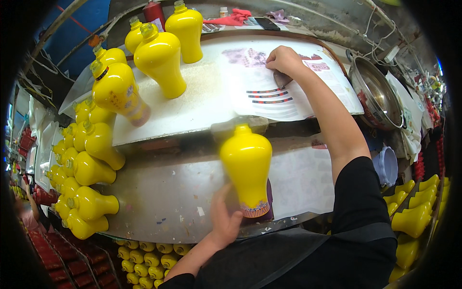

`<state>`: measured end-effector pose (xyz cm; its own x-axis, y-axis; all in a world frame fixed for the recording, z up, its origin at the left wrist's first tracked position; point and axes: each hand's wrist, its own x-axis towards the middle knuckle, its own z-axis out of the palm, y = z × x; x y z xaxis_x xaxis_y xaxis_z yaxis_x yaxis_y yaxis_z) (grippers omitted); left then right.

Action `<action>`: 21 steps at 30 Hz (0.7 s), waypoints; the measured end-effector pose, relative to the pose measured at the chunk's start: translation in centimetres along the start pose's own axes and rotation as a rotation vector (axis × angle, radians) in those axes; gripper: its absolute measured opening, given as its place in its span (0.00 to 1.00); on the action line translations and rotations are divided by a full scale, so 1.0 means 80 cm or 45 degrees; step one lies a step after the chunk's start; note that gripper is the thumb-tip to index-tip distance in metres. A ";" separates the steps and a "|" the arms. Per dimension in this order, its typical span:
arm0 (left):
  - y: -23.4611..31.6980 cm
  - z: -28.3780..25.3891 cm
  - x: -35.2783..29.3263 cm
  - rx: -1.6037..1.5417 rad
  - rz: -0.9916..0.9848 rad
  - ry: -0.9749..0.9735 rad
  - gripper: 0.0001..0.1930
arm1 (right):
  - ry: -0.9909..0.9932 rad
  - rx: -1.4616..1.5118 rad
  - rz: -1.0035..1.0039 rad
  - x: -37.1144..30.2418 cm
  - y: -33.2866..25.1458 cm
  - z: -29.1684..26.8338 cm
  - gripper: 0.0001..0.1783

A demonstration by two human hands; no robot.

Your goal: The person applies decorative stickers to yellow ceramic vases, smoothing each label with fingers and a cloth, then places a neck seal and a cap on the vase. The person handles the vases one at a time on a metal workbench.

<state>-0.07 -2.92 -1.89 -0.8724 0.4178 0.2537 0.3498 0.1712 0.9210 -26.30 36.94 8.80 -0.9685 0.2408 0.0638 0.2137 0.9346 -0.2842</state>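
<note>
A glossy yellow bottle (246, 164) with a patterned band round its base stands in front of me, its neck by a grey pad (240, 126) on the shelf edge. My left hand (224, 217) is at the lower left of this bottle, fingers along its side and thumb near the base; these fingers are slightly blurred. Out over the white decal sheet (269, 113) reaches my right hand (285, 60), with its fingertips pinched together. Below that palm shows a dark flat piece (282, 79). Narrow dark curved strips (269, 96) lie on the sheet.
Several yellow bottles (161, 62) stand on the raised white board, one (118, 91) carrying a decal. More bottles (94, 168) lie stacked at left. A metal basin (378, 91) sits at right, above a pale bucket (385, 166). Printed sheets (301, 183) cover the lower table's right side.
</note>
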 end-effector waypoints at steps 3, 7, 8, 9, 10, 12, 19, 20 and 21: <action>-0.002 0.000 -0.001 0.015 -0.030 -0.011 0.41 | 0.021 -0.017 -0.110 0.002 -0.002 0.002 0.12; -0.005 -0.002 -0.004 -0.148 -0.081 0.042 0.35 | 0.172 -0.189 -0.327 0.000 -0.012 -0.008 0.08; -0.005 -0.004 -0.003 -0.203 -0.113 0.067 0.33 | 0.199 -0.248 -0.382 -0.001 -0.017 -0.014 0.08; -0.004 -0.006 -0.002 -0.253 -0.134 0.088 0.32 | 0.224 -0.308 -0.432 -0.005 -0.022 -0.022 0.08; -0.002 -0.010 0.000 -0.186 -0.086 0.113 0.31 | 0.190 -0.355 -0.449 -0.010 -0.029 -0.032 0.08; 0.005 -0.023 0.013 -0.059 0.049 0.172 0.30 | 0.122 -0.450 -0.485 -0.024 -0.047 -0.058 0.08; 0.081 -0.049 0.089 0.404 0.687 0.285 0.26 | -0.242 -0.106 -0.540 -0.152 -0.126 -0.152 0.13; 0.094 -0.048 0.102 0.400 0.700 0.292 0.27 | -0.302 -0.064 -0.593 -0.171 -0.138 -0.162 0.13; 0.106 -0.046 0.114 0.379 0.726 0.306 0.31 | -0.361 -0.065 -0.580 -0.192 -0.147 -0.171 0.13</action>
<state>-6.33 -0.96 9.29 -0.5637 0.3114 0.7650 0.8257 0.2354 0.5126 -12.20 25.82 24.24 -0.9596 -0.2655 -0.0929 -0.2371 0.9411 -0.2410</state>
